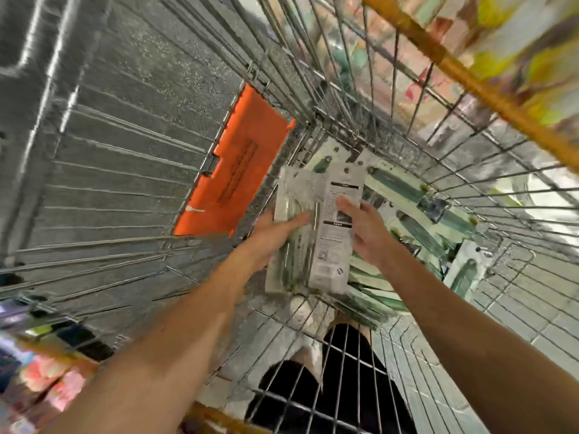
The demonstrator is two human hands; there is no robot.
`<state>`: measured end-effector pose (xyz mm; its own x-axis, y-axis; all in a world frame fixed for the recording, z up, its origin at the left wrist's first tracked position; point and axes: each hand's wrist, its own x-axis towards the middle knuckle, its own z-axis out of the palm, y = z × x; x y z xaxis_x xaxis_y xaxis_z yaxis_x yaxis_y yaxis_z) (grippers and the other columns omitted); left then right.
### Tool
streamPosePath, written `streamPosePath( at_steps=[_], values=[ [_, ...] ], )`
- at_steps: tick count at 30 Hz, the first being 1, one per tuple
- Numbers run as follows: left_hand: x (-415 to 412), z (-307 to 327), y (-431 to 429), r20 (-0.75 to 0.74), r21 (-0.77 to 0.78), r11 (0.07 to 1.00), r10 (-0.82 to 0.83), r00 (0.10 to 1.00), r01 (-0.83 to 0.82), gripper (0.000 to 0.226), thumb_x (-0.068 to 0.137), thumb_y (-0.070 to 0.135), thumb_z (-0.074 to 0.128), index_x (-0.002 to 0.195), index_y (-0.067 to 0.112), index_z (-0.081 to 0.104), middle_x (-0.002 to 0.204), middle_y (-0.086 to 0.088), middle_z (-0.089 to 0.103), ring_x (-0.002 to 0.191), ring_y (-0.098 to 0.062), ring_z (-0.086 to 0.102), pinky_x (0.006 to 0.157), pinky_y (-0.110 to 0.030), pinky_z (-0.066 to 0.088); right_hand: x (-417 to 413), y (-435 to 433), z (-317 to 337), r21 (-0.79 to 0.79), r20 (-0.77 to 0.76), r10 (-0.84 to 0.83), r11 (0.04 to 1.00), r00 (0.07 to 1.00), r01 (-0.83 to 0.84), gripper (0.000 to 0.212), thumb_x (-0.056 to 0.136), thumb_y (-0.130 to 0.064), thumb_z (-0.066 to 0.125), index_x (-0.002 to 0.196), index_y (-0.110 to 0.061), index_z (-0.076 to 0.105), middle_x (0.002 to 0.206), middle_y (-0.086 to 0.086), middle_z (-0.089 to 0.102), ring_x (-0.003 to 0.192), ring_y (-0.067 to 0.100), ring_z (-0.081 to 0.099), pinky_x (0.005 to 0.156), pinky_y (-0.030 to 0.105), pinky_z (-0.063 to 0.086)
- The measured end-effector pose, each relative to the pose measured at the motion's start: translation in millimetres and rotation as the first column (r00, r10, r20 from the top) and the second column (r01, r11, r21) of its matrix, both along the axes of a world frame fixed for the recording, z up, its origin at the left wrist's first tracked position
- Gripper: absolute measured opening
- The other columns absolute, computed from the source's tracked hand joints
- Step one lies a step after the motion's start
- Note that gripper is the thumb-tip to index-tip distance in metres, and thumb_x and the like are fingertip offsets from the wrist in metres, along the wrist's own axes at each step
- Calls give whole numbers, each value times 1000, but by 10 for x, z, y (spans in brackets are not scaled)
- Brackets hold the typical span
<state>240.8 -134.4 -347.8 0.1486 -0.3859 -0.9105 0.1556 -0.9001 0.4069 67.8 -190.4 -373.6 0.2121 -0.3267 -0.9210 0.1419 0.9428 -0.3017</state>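
I look down into a wire shopping cart (369, 98). My left hand (272, 236) grips a stack of flat white blister packs (316, 227) from the left, thumb across the front. My right hand (363, 227) holds the same stack from the right, fingers on its printed back card. The packs hold green-handled items. Several more such packs (416, 198) lie spread in the cart's bottom, below and right of my hands.
An orange plastic flap (238, 170) hangs on the cart's far left wall. An orange cart rail (470, 79) crosses the upper right. Grey tiled floor (131, 89) shows through the wires. Blurred shelf goods (44, 364) sit at lower left. Black shorts (338, 386) show below.
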Motion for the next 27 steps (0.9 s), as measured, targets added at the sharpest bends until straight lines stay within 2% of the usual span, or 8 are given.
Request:
streamPosePath(
  at_steps=[3, 6, 8, 10, 13, 17, 21, 27],
  values=[
    [17, 411, 35, 26, -44, 999, -27, 999, 28, 52, 65, 46, 88, 107, 20, 71, 105, 6, 75, 101, -12, 70, 99, -42, 53, -45, 53, 443, -35, 43, 10, 999, 999, -9, 36, 95, -20, 60, 125, 1, 59, 121, 24, 66, 109, 41, 65, 96, 62, 48],
    [25, 1002, 83, -1, -147, 987, -65, 998, 64, 45, 71, 41, 83, 106, 17, 69, 105, -5, 75, 98, -23, 72, 85, -37, 59, -95, 132, 1002, -109, 101, 25, 994, 995, -14, 37, 96, -25, 59, 122, 1, 62, 123, 22, 66, 109, 39, 66, 96, 59, 49],
    [60, 1442, 154, -71, -239, 967, -110, 991, 90, 29, 86, 30, 72, 109, 13, 66, 100, -6, 76, 96, -25, 73, 77, -33, 61, -95, 201, 1416, -213, 130, 58, 976, 990, -30, 36, 98, -25, 55, 122, 1, 63, 120, 20, 68, 109, 37, 66, 91, 53, 54],
    [91, 1862, 271, -112, -313, 947, -112, 987, 72, 30, 89, 27, 68, 113, 9, 66, 105, -10, 75, 101, -28, 72, 83, -39, 60, -52, 297, 1864, -278, 136, 49, 961, 990, -10, 31, 95, -26, 60, 118, -6, 67, 115, 18, 71, 108, 36, 67, 90, 52, 55],
    [137, 2433, 527, -114, -403, 915, -85, 990, 32, 41, 74, 34, 74, 106, 10, 71, 107, -11, 75, 101, -28, 71, 95, -46, 55, 62, 539, 2533, -406, 123, 48, 914, 991, 6, 19, 94, -23, 60, 108, -14, 69, 105, 11, 75, 97, 28, 72, 82, 44, 59],
    [324, 3102, 1095, -126, -521, 853, -71, 989, -5, 36, 77, 28, 71, 107, 7, 71, 101, -10, 76, 93, -25, 72, 87, -42, 59, 243, 1122, 3320, -544, 167, 111, 839, 980, -2, 24, 85, -25, 63, 106, -14, 68, 97, 5, 77, 87, 21, 74, 76, 38, 61],
    [537, 3565, 1784, -33, -618, 786, -70, 997, 34, 12, 87, 20, 69, 93, 10, 73, 91, -6, 78, 83, -17, 74, 77, -32, 61, 446, 1844, 3797, -656, 165, 159, 755, 973, -12, 16, 85, -4, 62, 97, -11, 68, 85, 0, 77, 76, 15, 72, 65, 28, 59],
    [528, 3987, 2431, -36, -713, 698, -128, 991, 64, 17, 80, 23, 71, 92, 11, 73, 93, -7, 78, 84, -19, 75, 74, -33, 59, 332, 2675, 4146, -739, 146, 181, 674, 973, -15, 31, 68, -4, 74, 98, -9, 70, 98, 11, 75, 89, 24, 72, 76, 35, 59]
  ],
)
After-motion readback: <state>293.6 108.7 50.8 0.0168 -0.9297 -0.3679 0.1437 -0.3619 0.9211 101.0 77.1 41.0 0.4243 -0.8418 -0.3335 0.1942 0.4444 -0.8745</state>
